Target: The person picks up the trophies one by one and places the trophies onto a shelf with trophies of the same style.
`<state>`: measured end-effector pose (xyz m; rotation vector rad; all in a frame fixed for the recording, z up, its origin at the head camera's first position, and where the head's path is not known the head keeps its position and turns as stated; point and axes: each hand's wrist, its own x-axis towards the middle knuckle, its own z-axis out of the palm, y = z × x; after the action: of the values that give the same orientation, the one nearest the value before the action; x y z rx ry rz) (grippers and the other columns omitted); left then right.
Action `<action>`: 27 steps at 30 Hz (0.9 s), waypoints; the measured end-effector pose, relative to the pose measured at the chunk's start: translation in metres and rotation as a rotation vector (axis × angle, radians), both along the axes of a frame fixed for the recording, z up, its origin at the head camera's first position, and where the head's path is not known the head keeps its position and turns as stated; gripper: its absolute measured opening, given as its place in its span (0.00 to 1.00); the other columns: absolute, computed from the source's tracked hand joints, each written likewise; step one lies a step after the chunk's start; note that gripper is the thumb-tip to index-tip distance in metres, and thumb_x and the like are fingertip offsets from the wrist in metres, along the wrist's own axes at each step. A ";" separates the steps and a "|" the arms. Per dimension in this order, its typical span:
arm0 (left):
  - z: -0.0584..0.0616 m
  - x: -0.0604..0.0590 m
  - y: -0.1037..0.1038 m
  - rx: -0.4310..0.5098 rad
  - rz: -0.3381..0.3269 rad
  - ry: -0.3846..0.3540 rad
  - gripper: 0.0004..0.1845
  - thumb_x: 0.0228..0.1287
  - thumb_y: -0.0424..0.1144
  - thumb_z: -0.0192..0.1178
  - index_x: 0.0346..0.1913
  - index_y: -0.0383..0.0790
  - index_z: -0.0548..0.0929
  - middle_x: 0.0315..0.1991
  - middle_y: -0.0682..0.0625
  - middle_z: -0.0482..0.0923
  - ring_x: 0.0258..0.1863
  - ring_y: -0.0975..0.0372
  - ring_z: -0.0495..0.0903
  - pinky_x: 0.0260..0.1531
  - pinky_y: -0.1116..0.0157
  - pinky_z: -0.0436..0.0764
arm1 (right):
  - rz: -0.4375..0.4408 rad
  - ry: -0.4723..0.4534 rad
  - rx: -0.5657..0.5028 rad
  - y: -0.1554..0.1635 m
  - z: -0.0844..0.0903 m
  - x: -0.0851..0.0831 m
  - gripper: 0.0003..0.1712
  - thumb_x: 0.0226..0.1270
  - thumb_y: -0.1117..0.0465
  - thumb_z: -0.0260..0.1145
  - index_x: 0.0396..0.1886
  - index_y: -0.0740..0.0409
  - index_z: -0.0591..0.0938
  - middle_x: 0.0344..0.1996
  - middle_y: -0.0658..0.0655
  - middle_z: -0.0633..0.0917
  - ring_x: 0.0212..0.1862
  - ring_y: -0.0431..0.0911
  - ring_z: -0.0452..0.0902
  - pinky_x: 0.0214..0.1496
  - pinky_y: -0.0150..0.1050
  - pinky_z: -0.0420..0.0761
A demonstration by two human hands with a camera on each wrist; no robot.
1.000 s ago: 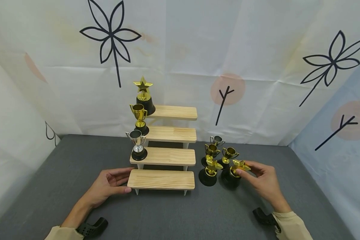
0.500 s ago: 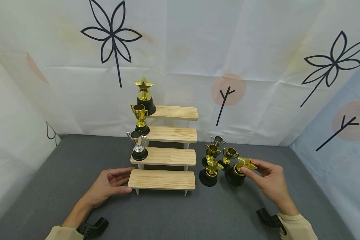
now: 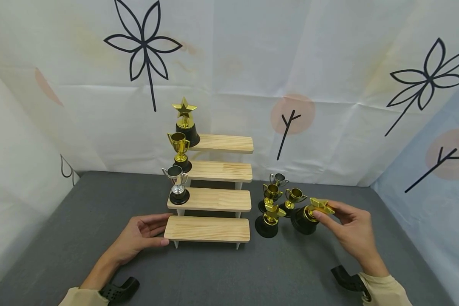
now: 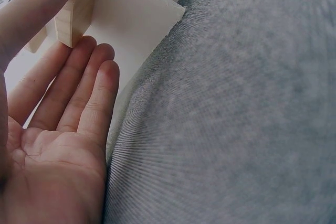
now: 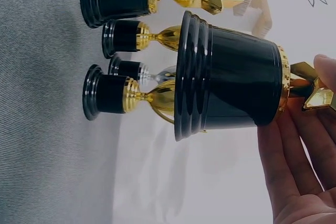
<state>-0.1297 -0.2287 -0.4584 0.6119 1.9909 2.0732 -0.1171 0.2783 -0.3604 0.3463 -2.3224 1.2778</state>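
Observation:
My right hand (image 3: 353, 231) pinches the gold star of a trophy (image 3: 305, 222) between thumb and fingers. In the right wrist view this star trophy's broad black base (image 5: 231, 77) hangs above the grey cloth. My left hand (image 3: 131, 240) rests at the left end of the lowest shelf of a stepped wooden display stand (image 3: 207, 229). Its fingers are fairly straight in the left wrist view, with the fingertips beside the white side panel (image 4: 131, 19) and the thumb over the board's end. A silver cup trophy (image 3: 178, 187), a gold cup trophy (image 3: 180, 146) and another star trophy (image 3: 185, 121) stand on the upper shelves' left ends.
Right of the stand, a star trophy (image 3: 267, 223), two gold cup trophies (image 3: 270, 194) (image 3: 292, 199) and a silver cup trophy (image 3: 278, 180) stand close together on the grey table (image 3: 229, 276). A printed white cloth wall (image 3: 229, 55) closes off the back.
My right hand has moved to the right with the star trophy, away from the cluster, and raised it slightly. My left hand stays at the stand.

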 end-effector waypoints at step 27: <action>0.000 0.000 0.001 0.009 0.004 0.009 0.36 0.57 0.19 0.69 0.67 0.13 0.65 0.65 0.22 0.68 0.61 0.62 0.79 0.60 0.63 0.81 | 0.063 0.118 -0.028 -0.010 0.029 -0.001 0.18 0.51 0.84 0.74 0.45 0.76 0.86 0.40 0.41 0.88 0.45 0.35 0.86 0.52 0.24 0.83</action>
<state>-0.1300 -0.2281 -0.4584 0.6201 1.9900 2.0868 -0.1184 0.2688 -0.3313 0.4758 -2.2092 1.2827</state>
